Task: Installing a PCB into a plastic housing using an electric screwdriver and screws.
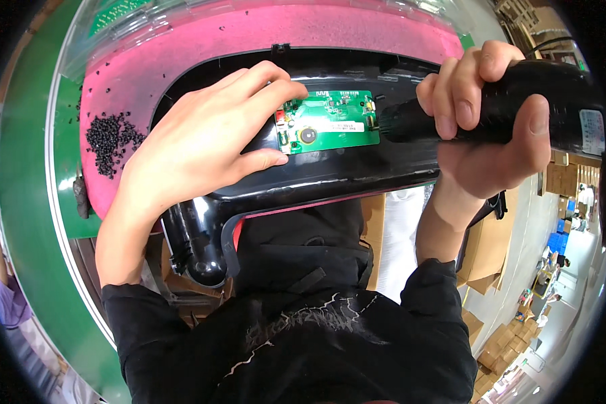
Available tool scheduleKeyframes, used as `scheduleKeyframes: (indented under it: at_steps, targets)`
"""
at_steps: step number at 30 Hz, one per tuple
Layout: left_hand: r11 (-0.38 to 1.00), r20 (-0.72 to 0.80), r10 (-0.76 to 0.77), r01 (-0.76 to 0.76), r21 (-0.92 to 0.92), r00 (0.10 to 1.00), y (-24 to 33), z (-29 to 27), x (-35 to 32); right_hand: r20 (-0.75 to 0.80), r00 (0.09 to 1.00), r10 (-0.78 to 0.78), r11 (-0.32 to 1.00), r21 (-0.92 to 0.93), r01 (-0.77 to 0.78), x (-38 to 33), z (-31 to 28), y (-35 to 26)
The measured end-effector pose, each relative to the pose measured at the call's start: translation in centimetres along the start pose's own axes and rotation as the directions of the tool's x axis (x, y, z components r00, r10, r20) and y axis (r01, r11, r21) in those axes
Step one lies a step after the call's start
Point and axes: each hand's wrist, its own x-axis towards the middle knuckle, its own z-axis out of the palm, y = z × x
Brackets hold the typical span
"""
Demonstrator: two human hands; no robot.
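Note:
A green circuit board [330, 138] lies in a large black plastic housing [303, 178]. My left hand [212, 128] spans the board's left end, with fingertips at its far edge and the thumb at its near edge. My right hand [478, 121] is wrapped around a thick black electric screwdriver [539, 84], held nearly level. The tool's narrow front end points left at the board's right edge. Its bit is too hard to make out there, so I cannot tell whether it touches.
Small black screws [111, 138] lie heaped on the pink mat [182, 37] to the left, several scattered around. A clear plastic tray [141, 30] stands at the far side. The green table edge [34, 168] runs along the left. Cardboard boxes [488, 249] stand at the right.

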Motion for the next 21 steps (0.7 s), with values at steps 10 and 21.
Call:
scheduleKeyframes:
  at_steps: [10, 21]
  targets:
    - [0.999, -0.013, 0.033, -0.033, 0.018, 0.999, -0.3, 0.3, -0.1, 0.107, 0.994, 0.023, 1.000, 0.017, -0.025, 0.1, -0.4, 0.7]
    - [0.996, -0.029, 0.075, -0.074, 0.055, 0.997, -0.3, -0.1, 0.2, 0.061, 0.996, 0.071, 0.997, 0.023, -0.072, 0.7, -0.3, 0.7]
